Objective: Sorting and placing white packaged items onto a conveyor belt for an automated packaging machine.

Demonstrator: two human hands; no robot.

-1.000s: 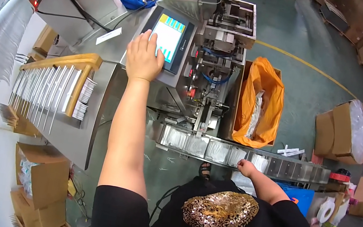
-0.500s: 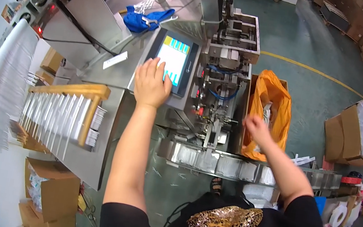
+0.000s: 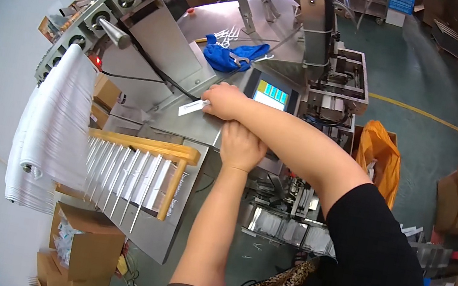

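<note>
Right forearm (image 3: pixel 297 140) over left, and the right hand (image 3: pixel 224 100) pinches one end of a white strip (image 3: pixel 191 108) above the steel top (image 3: pixel 174 124), left of the touchscreen (image 3: pixel 272 93)! Beneath sits the left hand (image 3: pixel 242 146), fingertips hidden: open or curled, impossible to tell.

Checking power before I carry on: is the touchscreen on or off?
On: the touchscreen is lit, glowing blue and white along its exposed upper part; the right forearm hides the rest.
</note>
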